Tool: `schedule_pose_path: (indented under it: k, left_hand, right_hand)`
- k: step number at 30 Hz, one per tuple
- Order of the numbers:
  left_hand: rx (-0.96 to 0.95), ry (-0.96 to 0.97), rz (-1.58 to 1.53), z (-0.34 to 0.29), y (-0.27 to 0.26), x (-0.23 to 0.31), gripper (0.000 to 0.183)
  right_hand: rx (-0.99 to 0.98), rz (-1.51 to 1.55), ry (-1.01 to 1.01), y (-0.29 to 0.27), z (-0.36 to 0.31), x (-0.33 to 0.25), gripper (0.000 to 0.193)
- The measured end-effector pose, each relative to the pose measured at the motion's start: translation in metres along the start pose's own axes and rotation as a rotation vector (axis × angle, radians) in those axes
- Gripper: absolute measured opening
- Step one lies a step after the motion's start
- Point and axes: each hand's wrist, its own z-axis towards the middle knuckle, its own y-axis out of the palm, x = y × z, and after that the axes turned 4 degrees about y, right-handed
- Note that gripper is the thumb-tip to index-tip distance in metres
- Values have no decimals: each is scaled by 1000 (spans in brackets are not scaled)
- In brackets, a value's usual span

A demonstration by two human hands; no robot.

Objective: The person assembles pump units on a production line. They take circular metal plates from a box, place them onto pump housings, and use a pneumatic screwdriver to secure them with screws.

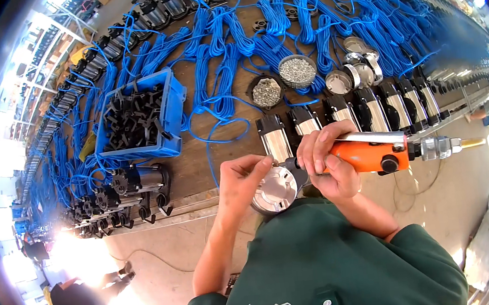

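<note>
My right hand (331, 165) is wrapped round an orange air screwdriver (368, 155), held level, with its hose fitting pointing right. The tool's dark tip end reaches left to my left hand (242, 182). Thumb and forefinger of that hand are pinched together at the tip; whatever small piece they hold is too small to make out. Just below the tip is a round silver metal housing part (276, 189) with a recessed face, close to my body and beside my left fingers. Behind it, a silver motor cylinder with a black end (274, 138) lies on the bench.
A blue crate (172, 100) of black plastic parts stands left on the bench (199, 171). Two bowls of small screws (297, 71) (266, 91) sit mid-bench near metal rings (360, 71). Coiled blue cables (228, 72) and rows of motors surround them. Another person (85, 300) is at lower left.
</note>
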Motion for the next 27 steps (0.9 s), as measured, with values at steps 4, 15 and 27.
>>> schedule_pose_path:
  k: [4,15,27]
  left_hand:
    - [-163,88,646,2,12,4,26]
    - [334,10,296,-47,-19,-52,34]
    - [319,-162,28,-63,-8,-69,56]
  right_hand:
    - [119,-57,74,-27,-19,15,28]
    - [151,12,159,-48,-39,30,30]
    - [78,-52,228,-51,-42,37,26]
